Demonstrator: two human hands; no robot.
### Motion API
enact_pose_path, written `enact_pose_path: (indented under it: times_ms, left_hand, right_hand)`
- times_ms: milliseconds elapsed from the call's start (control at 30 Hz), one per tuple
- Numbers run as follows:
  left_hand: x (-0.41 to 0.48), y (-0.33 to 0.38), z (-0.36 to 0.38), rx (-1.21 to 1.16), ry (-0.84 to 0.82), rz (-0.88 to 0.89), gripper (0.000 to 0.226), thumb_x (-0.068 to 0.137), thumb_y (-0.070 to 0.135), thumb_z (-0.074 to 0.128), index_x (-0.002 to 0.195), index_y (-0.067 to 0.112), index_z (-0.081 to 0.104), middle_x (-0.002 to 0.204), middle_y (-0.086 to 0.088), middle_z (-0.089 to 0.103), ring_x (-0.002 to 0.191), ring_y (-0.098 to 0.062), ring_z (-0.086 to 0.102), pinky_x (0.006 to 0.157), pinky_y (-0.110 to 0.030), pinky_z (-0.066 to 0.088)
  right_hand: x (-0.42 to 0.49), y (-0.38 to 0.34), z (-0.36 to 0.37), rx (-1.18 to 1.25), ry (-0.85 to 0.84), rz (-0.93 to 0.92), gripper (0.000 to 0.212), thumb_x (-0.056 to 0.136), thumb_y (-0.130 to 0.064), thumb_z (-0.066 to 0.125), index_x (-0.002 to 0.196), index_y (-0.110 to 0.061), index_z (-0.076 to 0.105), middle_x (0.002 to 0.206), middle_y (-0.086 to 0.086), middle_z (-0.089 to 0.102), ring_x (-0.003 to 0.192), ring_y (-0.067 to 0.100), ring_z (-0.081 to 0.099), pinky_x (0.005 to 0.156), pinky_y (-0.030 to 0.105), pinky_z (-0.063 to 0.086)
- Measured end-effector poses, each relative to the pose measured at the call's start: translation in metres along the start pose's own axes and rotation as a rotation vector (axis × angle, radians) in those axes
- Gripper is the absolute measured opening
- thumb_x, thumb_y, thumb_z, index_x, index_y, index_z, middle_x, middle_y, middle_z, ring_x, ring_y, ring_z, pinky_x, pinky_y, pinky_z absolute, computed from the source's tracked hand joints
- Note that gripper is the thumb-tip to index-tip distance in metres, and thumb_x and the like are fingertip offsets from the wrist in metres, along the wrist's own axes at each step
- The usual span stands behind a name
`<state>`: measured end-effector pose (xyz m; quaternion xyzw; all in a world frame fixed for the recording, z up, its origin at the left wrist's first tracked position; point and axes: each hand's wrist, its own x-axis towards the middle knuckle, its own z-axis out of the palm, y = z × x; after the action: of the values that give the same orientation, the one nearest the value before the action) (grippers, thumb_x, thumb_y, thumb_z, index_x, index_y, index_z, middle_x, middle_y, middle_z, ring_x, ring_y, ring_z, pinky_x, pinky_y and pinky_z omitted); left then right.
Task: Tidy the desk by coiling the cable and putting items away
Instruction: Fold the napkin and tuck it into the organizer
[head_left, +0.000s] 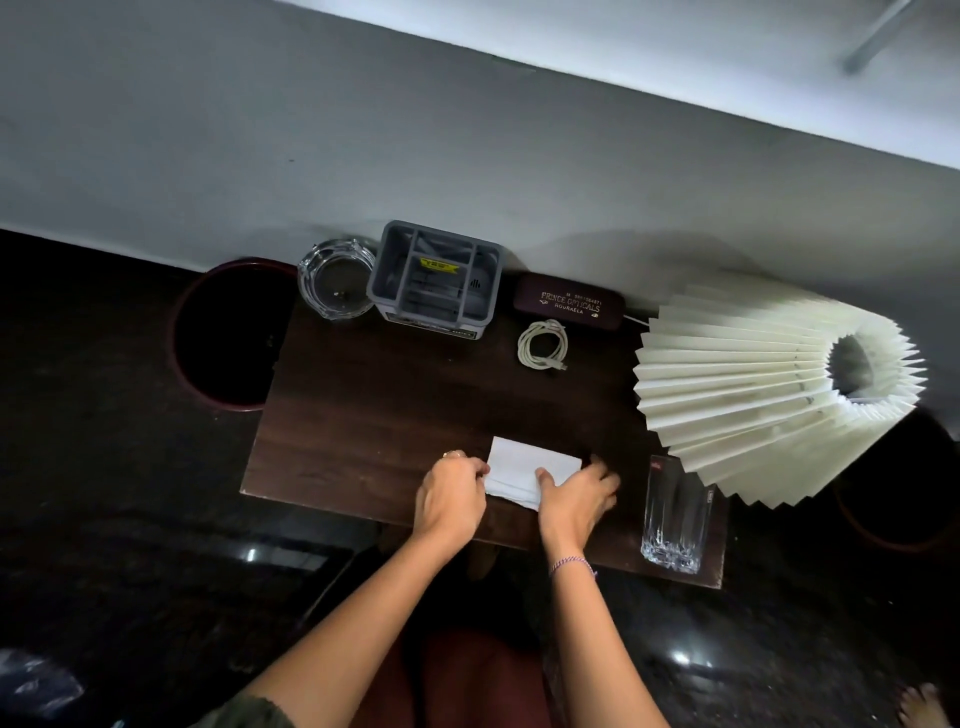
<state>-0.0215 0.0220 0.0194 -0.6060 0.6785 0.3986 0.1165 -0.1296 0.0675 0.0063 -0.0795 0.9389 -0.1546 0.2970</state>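
Cable (542, 344) already coiled near the surface's (363, 415) far edge — both hands, left (451, 494) and right (574, 499), press flat on the napkin (530, 465), likely folding it next.

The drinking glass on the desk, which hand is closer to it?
The right hand. It rests on the white folded paper, just left of the drinking glass. The left hand is at the paper's other end, farther from the glass.

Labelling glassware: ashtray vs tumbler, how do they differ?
The glass ashtray is low, round and wide, at the desk's far edge beside the grey organizer. The glass tumbler is tall and narrow, at the near edge below the lampshade. Both are clear cut glass, untouched by either hand.
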Motion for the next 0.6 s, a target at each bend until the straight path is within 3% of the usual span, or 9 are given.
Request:
enact_pose_path:
  times_ms: [167, 233, 300, 433, 533, 600]
  left_hand:
    - [-0.007, 0.016, -0.009, 0.014, 0.137, 0.123, 0.039, 0.094, 0.018, 0.038, 0.131, 0.015, 0.050, 0.131, -0.001, 0.050, 0.125, -0.017, 0.042, 0.095, -0.030, 0.043]
    - [-0.016, 0.030, -0.019, -0.098, 0.157, 0.188, 0.045, 0.095, 0.023, 0.037, 0.139, 0.014, 0.039, 0.144, -0.001, 0.042, 0.135, -0.015, 0.034, 0.105, -0.027, 0.035]
    - [-0.023, 0.045, -0.036, -0.256, 0.141, 0.230, 0.050, 0.097, 0.029, 0.035, 0.144, 0.014, 0.030, 0.152, 0.000, 0.032, 0.141, -0.012, 0.025, 0.111, -0.020, 0.021]
    - [-0.023, 0.074, -0.075, -0.498, 0.142, 0.266, 0.050, 0.098, 0.032, 0.034, 0.145, 0.017, 0.027, 0.155, 0.001, 0.025, 0.142, -0.007, 0.019, 0.108, -0.012, 0.013]
    - [-0.009, 0.089, -0.102, -0.527, 0.184, 0.277, 0.050, 0.098, 0.031, 0.033, 0.145, 0.015, 0.027, 0.155, -0.002, 0.024, 0.142, -0.010, 0.022, 0.103, -0.006, 0.012]
    - [0.001, 0.097, -0.114, -0.527, 0.192, 0.285, 0.049, 0.098, 0.030, 0.032, 0.145, 0.015, 0.027, 0.155, -0.004, 0.025, 0.142, -0.012, 0.022, 0.106, -0.011, 0.015]
  right_hand:
    - [0.000, -0.009, -0.002, 0.200, -0.096, -0.024, 0.020, 0.078, -0.026, 0.070, 0.088, -0.010, 0.062, 0.097, 0.012, 0.065, 0.091, 0.027, 0.060, 0.073, 0.031, 0.045]
    - [-0.005, -0.027, -0.013, 0.381, -0.149, -0.017, 0.018, 0.078, -0.029, 0.070, 0.082, -0.013, 0.061, 0.086, 0.008, 0.066, 0.079, 0.021, 0.062, 0.069, 0.033, 0.049]
    - [-0.013, -0.053, -0.028, 0.564, -0.222, -0.025, 0.023, 0.079, -0.025, 0.069, 0.092, -0.008, 0.061, 0.079, 0.009, 0.066, 0.072, 0.019, 0.062, 0.068, 0.036, 0.051]
    - [-0.020, -0.111, -0.062, 0.705, -0.373, -0.170, 0.025, 0.084, -0.018, 0.064, 0.106, -0.006, 0.061, 0.092, 0.010, 0.071, 0.081, 0.019, 0.068, 0.070, 0.028, 0.055]
    - [-0.017, -0.146, -0.076, 0.716, -0.466, -0.302, 0.013, 0.088, -0.023, 0.058, 0.088, -0.016, 0.068, 0.087, 0.009, 0.070, 0.078, 0.018, 0.064, 0.070, 0.031, 0.052]
    - [-0.015, -0.163, -0.080, 0.679, -0.464, -0.341, 0.021, 0.089, -0.024, 0.055, 0.072, -0.018, 0.065, 0.066, -0.001, 0.065, 0.056, 0.007, 0.057, 0.053, 0.018, 0.046]
